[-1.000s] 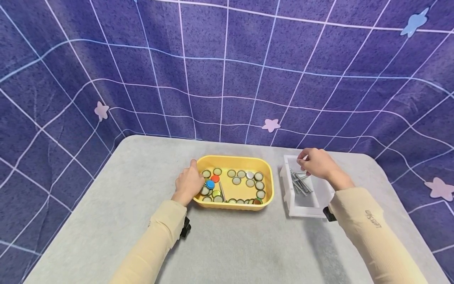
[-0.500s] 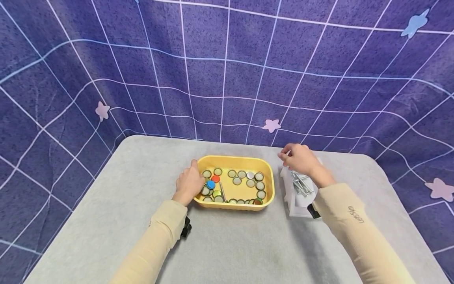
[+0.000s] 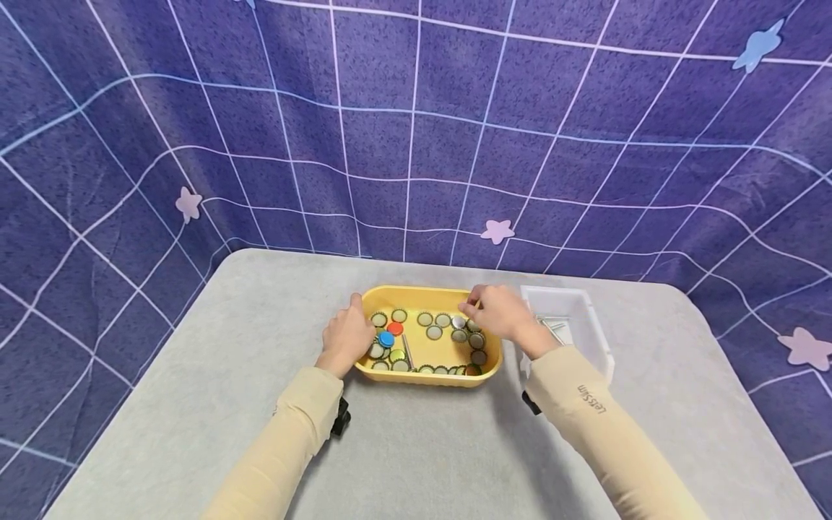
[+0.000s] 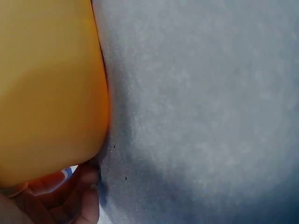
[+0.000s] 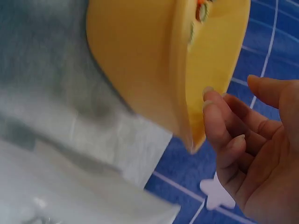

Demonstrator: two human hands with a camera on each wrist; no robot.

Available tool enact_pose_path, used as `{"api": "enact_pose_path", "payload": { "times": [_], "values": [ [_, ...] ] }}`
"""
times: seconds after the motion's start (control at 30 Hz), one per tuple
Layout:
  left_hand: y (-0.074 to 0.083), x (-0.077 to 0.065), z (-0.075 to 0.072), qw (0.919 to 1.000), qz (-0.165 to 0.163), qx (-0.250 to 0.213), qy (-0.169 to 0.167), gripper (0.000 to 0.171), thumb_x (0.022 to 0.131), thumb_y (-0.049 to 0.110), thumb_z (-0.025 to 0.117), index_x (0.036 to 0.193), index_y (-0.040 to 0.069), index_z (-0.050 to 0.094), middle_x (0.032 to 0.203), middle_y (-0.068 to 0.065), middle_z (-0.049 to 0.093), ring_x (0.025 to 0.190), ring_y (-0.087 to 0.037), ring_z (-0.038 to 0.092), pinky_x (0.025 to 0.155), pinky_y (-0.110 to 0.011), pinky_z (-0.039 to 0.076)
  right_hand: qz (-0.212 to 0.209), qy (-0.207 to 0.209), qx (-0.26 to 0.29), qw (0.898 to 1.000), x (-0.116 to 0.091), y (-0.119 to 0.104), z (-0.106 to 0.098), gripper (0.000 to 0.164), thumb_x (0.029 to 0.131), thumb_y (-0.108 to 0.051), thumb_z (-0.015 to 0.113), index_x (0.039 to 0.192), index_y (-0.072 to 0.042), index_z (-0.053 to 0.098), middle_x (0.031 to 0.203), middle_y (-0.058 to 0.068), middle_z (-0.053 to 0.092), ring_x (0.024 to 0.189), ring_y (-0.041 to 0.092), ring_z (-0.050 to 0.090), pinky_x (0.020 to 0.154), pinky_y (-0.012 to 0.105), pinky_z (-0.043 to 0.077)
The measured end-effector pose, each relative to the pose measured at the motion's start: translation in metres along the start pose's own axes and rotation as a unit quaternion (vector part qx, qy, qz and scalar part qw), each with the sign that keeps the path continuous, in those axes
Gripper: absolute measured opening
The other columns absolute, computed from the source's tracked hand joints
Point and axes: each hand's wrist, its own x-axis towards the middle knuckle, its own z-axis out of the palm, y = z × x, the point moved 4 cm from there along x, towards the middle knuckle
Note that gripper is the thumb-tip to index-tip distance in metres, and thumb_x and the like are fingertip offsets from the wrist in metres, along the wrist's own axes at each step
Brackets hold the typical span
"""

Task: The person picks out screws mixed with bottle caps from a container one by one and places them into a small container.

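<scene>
A yellow tub (image 3: 422, 378) stands mid-table in the head view. Several bottle caps (image 3: 434, 332) lie in it, mostly underside up, among them a blue cap (image 3: 386, 339) and a red cap (image 3: 395, 328). One long screw (image 3: 407, 352) lies with them. My left hand (image 3: 347, 336) grips the tub's left end; in the left wrist view its fingers (image 4: 84, 200) curl by the tub's outer wall. Over the tub's right end hovers my right hand (image 3: 503, 314). The right wrist view shows its thumb apart from loosely bent fingers (image 5: 215, 121), nothing held.
Right of the tub stands a white bin (image 3: 601, 332) holding several long screws (image 3: 552, 326), partly hidden by my right forearm. A purple cloth (image 3: 364, 144) with a line grid and star shapes hangs behind the grey table (image 3: 286, 289).
My right hand has moved left from above the white bin to above the yellow tub's right end. My left hand and the tub have stayed in place.
</scene>
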Motion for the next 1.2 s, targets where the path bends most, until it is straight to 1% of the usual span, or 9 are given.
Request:
{"api": "enact_pose_path", "payload": {
  "times": [0.13,0.23,0.43,0.57,0.7,0.8,0.97,1.1,1.2],
  "values": [
    [-0.001,0.001,0.000,1.0000,-0.001,0.002,0.001,0.037,0.091,0.020,0.054,0.124,0.007,0.043,0.099,-0.025,0.067,0.086,-0.042,0.067,0.069,-0.052,0.051,-0.010,-0.015,-0.021,1.000,0.003,-0.014,0.015,0.027,0.095,-0.034,0.062,0.091,-0.008,0.070,0.082,0.005,0.072,0.074,0.020,0.064,0.068,0.036,0.050],
    [-0.002,0.002,0.001,1.0000,-0.001,0.003,0.001,0.038,0.091,0.020,0.055,0.125,0.008,0.043,0.098,-0.024,0.067,0.084,-0.040,0.067,0.067,-0.050,0.051,0.000,-0.029,-0.029,0.999,0.004,-0.023,0.025,0.025,0.094,-0.035,0.064,0.089,-0.011,0.069,0.082,0.004,0.071,0.076,0.021,0.065,0.071,0.038,0.051],
    [-0.001,0.002,0.002,1.0000,-0.001,0.003,0.001,0.038,0.091,0.020,0.056,0.125,0.008,0.043,0.096,-0.023,0.067,0.082,-0.039,0.066,0.066,-0.050,0.051,0.023,-0.059,-0.040,0.997,0.002,-0.037,0.045,0.021,0.093,-0.038,0.065,0.085,-0.018,0.068,0.087,0.003,0.070,0.083,0.027,0.068,0.070,0.045,0.052],
    [-0.001,0.002,0.002,1.0000,-0.001,0.003,-0.001,0.038,0.091,0.020,0.056,0.125,0.008,0.043,0.097,-0.023,0.067,0.083,-0.039,0.066,0.067,-0.050,0.051,0.006,-0.070,-0.014,0.997,0.001,-0.048,0.056,0.018,0.092,-0.033,0.067,0.091,-0.017,0.071,0.093,0.001,0.073,0.089,0.023,0.068,0.076,0.042,0.052],
    [-0.001,0.002,0.001,1.0000,-0.004,0.004,-0.002,0.037,0.092,0.020,0.055,0.125,0.008,0.043,0.098,-0.024,0.067,0.084,-0.039,0.066,0.069,-0.051,0.051,0.003,-0.078,0.032,0.996,0.002,-0.057,0.065,0.018,0.090,-0.030,0.069,0.091,-0.012,0.071,0.089,0.001,0.073,0.084,0.019,0.066,0.074,0.036,0.051],
    [-0.001,0.001,0.000,1.0000,-0.005,0.003,-0.004,0.038,0.092,0.020,0.055,0.126,0.008,0.043,0.098,-0.024,0.067,0.084,-0.039,0.066,0.069,-0.051,0.051,0.015,-0.086,0.048,0.995,0.002,-0.061,0.071,0.019,0.088,-0.031,0.071,0.081,-0.014,0.072,0.081,-0.002,0.071,0.076,0.015,0.064,0.068,0.034,0.050],
    [-0.001,0.000,0.000,1.0000,-0.002,0.001,-0.002,0.038,0.091,0.020,0.056,0.125,0.007,0.043,0.098,-0.024,0.067,0.084,-0.039,0.066,0.069,-0.051,0.051,0.044,-0.088,0.038,0.994,0.004,-0.063,0.081,0.031,0.085,-0.040,0.074,0.064,-0.018,0.070,0.065,-0.006,0.065,0.067,0.015,0.058,0.060,0.033,0.045],
    [-0.001,0.001,0.000,1.0000,-0.002,0.002,-0.001,0.039,0.091,0.020,0.056,0.126,0.007,0.044,0.098,-0.023,0.068,0.083,-0.039,0.066,0.067,-0.050,0.051,0.069,-0.085,0.023,0.994,0.005,-0.062,0.088,0.035,0.080,-0.049,0.076,0.063,-0.020,0.066,0.065,-0.006,0.062,0.068,0.015,0.056,0.059,0.033,0.042],
    [0.000,0.002,0.001,1.0000,-0.003,0.003,-0.003,0.043,0.092,0.020,0.056,0.130,0.008,0.043,0.098,-0.023,0.067,0.081,-0.037,0.066,0.066,-0.048,0.051,0.082,-0.084,0.015,0.993,0.006,-0.061,0.092,0.036,0.078,-0.051,0.078,0.063,-0.021,0.064,0.064,-0.006,0.060,0.067,0.015,0.055,0.057,0.033,0.040]
  ]
}}
